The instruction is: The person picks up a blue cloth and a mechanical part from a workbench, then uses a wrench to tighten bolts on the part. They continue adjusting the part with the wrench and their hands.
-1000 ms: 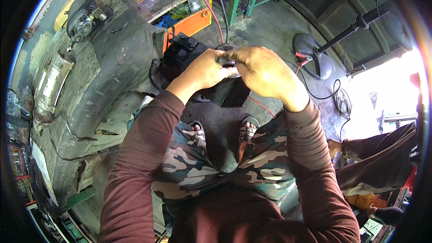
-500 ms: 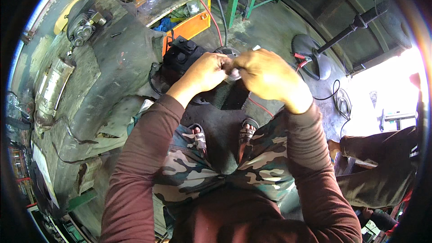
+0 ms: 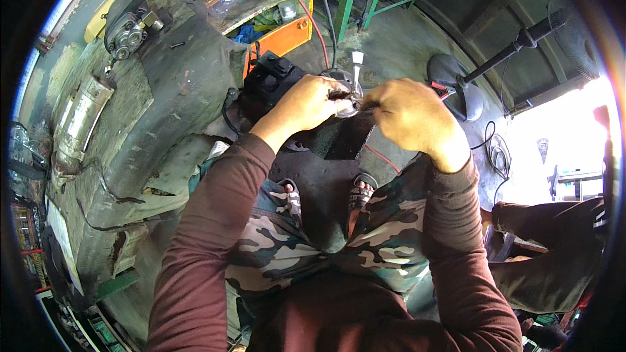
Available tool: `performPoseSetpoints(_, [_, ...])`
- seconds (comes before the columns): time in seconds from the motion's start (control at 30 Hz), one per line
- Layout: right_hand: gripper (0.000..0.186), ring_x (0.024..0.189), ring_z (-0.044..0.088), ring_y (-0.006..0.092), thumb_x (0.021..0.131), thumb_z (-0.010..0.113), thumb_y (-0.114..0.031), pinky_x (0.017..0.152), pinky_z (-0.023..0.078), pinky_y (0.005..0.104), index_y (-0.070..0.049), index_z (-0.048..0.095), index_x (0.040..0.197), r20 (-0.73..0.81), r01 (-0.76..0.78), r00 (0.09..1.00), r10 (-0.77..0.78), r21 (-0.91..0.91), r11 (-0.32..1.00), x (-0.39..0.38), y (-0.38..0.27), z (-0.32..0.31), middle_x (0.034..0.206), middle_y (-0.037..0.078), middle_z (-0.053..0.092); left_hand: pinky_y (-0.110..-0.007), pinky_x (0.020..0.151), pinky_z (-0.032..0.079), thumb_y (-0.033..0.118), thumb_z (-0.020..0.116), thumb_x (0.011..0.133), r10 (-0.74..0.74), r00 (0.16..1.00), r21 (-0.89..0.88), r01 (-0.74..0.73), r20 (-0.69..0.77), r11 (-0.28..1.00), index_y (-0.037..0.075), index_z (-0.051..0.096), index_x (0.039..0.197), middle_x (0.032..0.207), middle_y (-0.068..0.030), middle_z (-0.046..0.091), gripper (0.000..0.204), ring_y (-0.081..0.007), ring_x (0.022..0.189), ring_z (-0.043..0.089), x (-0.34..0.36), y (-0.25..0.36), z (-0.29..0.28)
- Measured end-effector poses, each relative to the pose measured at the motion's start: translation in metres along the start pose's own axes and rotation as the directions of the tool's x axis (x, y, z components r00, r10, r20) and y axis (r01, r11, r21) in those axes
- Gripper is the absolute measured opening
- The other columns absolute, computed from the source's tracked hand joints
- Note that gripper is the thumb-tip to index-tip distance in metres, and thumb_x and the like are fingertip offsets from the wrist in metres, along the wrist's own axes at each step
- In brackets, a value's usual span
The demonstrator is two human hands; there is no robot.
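Note:
My left hand (image 3: 306, 104) has its fingers closed at a round silver fitting (image 3: 346, 107) atop a black metal assembly; what is between the fingertips is too small to name. Just to its right, my right hand (image 3: 404, 114) is closed near the fitting, with fingertips partly hidden and possibly on something small and dark. Behind the fitting a slim pale-topped piece (image 3: 357, 62) stands upright. The assembly includes a black block (image 3: 266, 78) at the left and a dark plate (image 3: 342, 140) below my hands.
Left, a workbench (image 3: 176, 85) bears a metal pump and cylinder. Behind are an orange cabinet (image 3: 290, 34), green stand (image 3: 345, 6), red and black hoses and a fan stand (image 3: 495, 58). A person's trouser leg (image 3: 548, 221) is at right, near coiled cable (image 3: 497, 156).
My right hand has moved right, away from my left, uncovering more of the silver fitting and the upright pale-topped piece. The view has shifted slightly.

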State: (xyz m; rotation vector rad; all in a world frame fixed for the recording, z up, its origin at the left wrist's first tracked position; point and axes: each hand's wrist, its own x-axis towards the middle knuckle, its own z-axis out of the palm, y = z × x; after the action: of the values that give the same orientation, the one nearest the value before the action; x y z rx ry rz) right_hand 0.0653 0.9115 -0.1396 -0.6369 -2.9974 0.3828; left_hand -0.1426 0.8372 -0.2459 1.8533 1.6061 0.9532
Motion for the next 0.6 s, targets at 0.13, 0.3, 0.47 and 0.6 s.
performPoseSetpoints(0.13, [0.028, 0.087, 0.075, 0.0431, 0.084, 0.059, -0.014, 0.077, 0.060, 0.0533, -0.005, 0.077, 0.103, -0.167, -0.319, 0.943, 0.286, -0.218, 0.922, 0.006, 0.001, 0.006, 0.091, 0.025, 0.075, -0.040, 0.088, 0.057, 0.024, 0.075, 0.094, -0.011, 1.000, 0.049, 0.011, 0.006, 0.999, 0.002, 0.077, 0.112, 0.106, -0.0181, 0.078, 0.028, -0.0303, 0.096, 0.075, 0.002, -0.003, 0.003])
performPoseSetpoints(0.3, [0.030, 0.090, 0.075, 0.0415, 0.084, 0.060, -0.014, 0.080, 0.061, 0.0508, -0.009, 0.076, 0.109, -0.296, 0.099, 0.954, -0.044, 0.174, 0.980, 0.020, -0.009, 0.024, 0.092, 0.022, 0.076, -0.042, 0.090, 0.057, 0.026, 0.073, 0.093, 0.066, 0.998, -0.093, -0.065, -0.002, 0.993, 0.005, 0.077, 0.113, 0.109, -0.0192, 0.077, 0.030, -0.0360, 0.100, 0.074, 0.000, -0.006, 0.004])
performPoseSetpoints(0.47, [0.025, 0.093, 0.074, 0.0435, 0.087, 0.060, -0.020, 0.084, 0.059, 0.0538, -0.006, 0.079, 0.095, -0.017, -0.217, 0.976, 0.217, -0.082, 0.973, 0.006, -0.001, 0.004, 0.094, 0.024, 0.075, -0.037, 0.088, 0.056, 0.019, 0.076, 0.090, -0.057, 0.997, -0.015, 0.057, -0.044, 0.998, 0.001, 0.075, 0.110, 0.103, -0.0168, 0.078, 0.027, -0.0279, 0.093, 0.075, 0.000, -0.001, 0.002])
performPoseSetpoints(0.6, [0.027, 0.085, 0.071, 0.0476, 0.089, 0.061, -0.023, 0.079, 0.056, 0.0562, -0.001, 0.076, 0.093, -0.159, -0.346, 0.928, 0.337, -0.030, 0.938, 0.010, -0.008, 0.013, 0.083, 0.028, 0.071, -0.036, 0.085, 0.056, 0.012, 0.077, 0.087, -0.108, 0.994, -0.104, 0.104, -0.034, 0.989, 0.000, 0.075, 0.101, 0.089, -0.0140, 0.075, 0.018, -0.0250, 0.086, 0.073, 0.000, 0.004, 0.000])
